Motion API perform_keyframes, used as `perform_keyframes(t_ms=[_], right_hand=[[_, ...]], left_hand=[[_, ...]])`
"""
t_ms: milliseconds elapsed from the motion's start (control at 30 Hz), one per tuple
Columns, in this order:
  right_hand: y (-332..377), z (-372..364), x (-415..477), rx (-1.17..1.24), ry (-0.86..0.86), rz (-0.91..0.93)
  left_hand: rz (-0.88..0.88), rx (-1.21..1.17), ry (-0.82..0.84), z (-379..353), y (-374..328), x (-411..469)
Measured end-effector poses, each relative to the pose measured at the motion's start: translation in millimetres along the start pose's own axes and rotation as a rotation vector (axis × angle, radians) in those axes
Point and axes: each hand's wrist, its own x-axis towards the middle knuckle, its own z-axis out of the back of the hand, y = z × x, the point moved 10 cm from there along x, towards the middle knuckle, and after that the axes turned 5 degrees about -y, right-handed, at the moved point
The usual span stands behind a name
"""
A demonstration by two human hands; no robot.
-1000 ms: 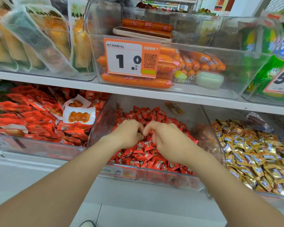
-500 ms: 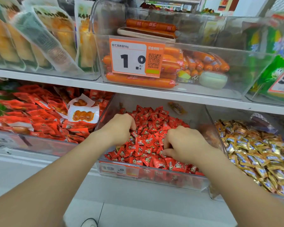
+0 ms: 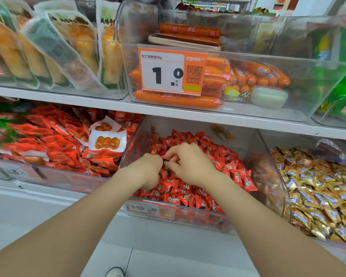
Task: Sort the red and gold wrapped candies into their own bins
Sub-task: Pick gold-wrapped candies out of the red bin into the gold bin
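Two hands, left and right, meet on red candies pointing everywhere.

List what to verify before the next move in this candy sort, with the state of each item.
1. Left hand and right hand in the red bin: ok.
2. A candy pinched between them: cannot tell, hidden.
3. Its colour: cannot tell.
4. Gold bin beside it, top open: ok.
5. Red candies free of strays: not ok, an odd packet lies at the back.
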Motion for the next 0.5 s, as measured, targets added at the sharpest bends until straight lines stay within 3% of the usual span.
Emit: perform_keyframes(t_ms=[233, 400, 500], right_hand=[[-23, -24, 15, -0.115, 0.186, -0.101], [-9, -34, 16, -0.117, 0.246, -0.012], [-2, -43, 19, -0.242, 0.243, 0.048]], left_hand=[[0.049, -0.159, -0.143, 3, 11, 9], [0.059, -0.128, -0.165, 9, 6, 0], [0.08, -0.102, -0.149, 11, 7, -5]])
